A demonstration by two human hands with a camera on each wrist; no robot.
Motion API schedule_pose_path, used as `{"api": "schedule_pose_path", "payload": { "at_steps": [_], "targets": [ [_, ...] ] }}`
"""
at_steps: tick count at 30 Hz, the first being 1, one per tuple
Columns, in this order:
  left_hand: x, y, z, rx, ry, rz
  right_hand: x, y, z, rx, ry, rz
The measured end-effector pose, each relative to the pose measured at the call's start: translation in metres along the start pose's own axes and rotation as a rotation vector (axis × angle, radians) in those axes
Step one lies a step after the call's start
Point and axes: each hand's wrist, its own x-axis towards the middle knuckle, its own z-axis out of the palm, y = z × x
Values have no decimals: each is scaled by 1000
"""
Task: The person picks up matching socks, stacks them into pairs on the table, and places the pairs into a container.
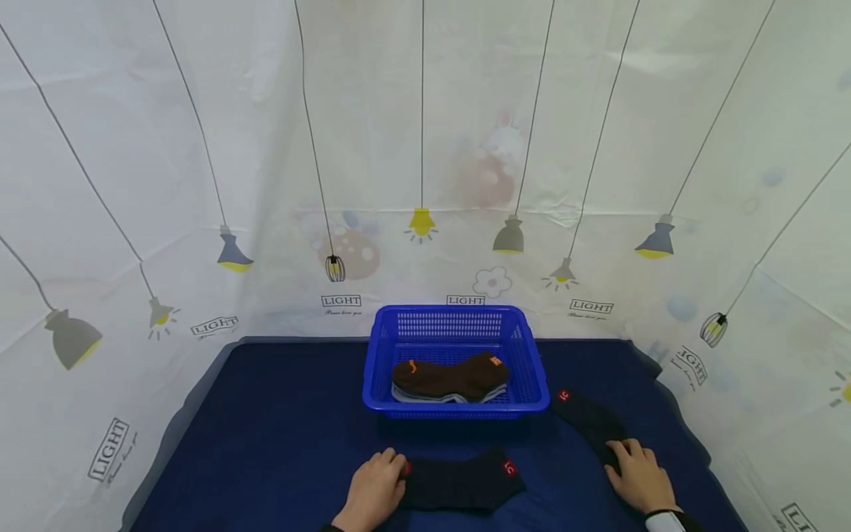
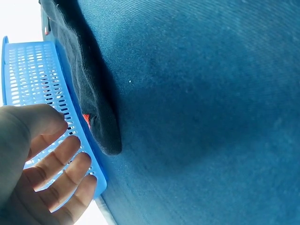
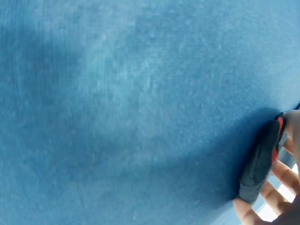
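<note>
Two dark socks with small red marks lie on the blue cloth. My left hand (image 1: pixel 375 488) sits at the left end of the near sock (image 1: pixel 462 484). In the left wrist view its fingers (image 2: pixel 61 173) are straight and spread beside the sock's end (image 2: pixel 101 126), holding nothing. My right hand (image 1: pixel 638 473) is on the near end of the other sock (image 1: pixel 588 417). The right wrist view shows that sock's red-trimmed end (image 3: pixel 260 161) pinched between thumb and fingers (image 3: pixel 276 190).
A blue plastic basket (image 1: pixel 455 318) stands behind the socks and holds folded brown socks (image 1: pixel 452 375) over a lighter pair. A white curtain printed with lamps (image 1: pixel 425 148) closes in the back and both sides. Dark blue cloth (image 1: pixel 266 428) covers the surface.
</note>
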Motion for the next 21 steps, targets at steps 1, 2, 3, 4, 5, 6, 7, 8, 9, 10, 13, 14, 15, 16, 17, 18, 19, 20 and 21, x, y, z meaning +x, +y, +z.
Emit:
{"api": "schedule_pose_path", "payload": {
  "at_steps": [1, 2, 3, 4, 5, 6, 7, 8, 9, 10, 13, 14, 15, 16, 17, 18, 19, 20, 21],
  "targets": [
    [0, 0, 0, -3, 1, 1, 0, 0, 1, -3, 8, -4],
    [0, 0, 0, -5, 1, 2, 0, 0, 2, -4, 19, -10],
    [0, 1, 0, -10, 1, 2, 0, -1, 2, -7, 30, -15],
    [1, 1, 1, -13, 4, 3, 0, -1, 3, -8, 41, -20],
    [1, 1, 1, -19, 4, 3, 0, -1, 4, -6, 55, -25],
    [1, 1, 1, -24, 8, 4, -1, -2, 5, -2, 70, -29],
    [1, 2, 1, -29, 10, 5, -1, -2, 6, 3, 83, -33],
    [1, 2, 1, -31, 13, 6, -1, -3, 6, 7, 92, -36],
    [1, 2, 0, -34, 16, 8, -1, -4, 7, 10, 96, -36],
    [1, 3, 0, -36, 15, 10, -1, -5, 7, 15, 102, -37],
    [1, 3, 0, -39, 8, 14, 0, -8, 7, 16, 93, -32],
    [1, 3, -1, -41, 4, 15, 0, -9, 7, 15, 88, -27],
    [1, 4, -1, -44, 0, 14, 1, -11, 7, 16, 84, -22],
    [1, 3, -1, -45, -3, 13, 1, -12, 6, 19, 83, -16],
    [1, 3, -1, -45, -6, 12, 1, -14, 6, 25, 82, -10],
    [1, 3, -1, -46, -7, 11, 2, -16, 5, 32, 84, -5],
    [1, 3, -1, -45, -7, 10, 2, -18, 4, 39, 89, -3],
    [1, 3, -1, -44, -7, 8, 2, -21, 4, 48, 93, -4],
    [1, 3, -1, -43, -7, 7, 3, -23, 3, 56, 99, -5]
  ]
}}
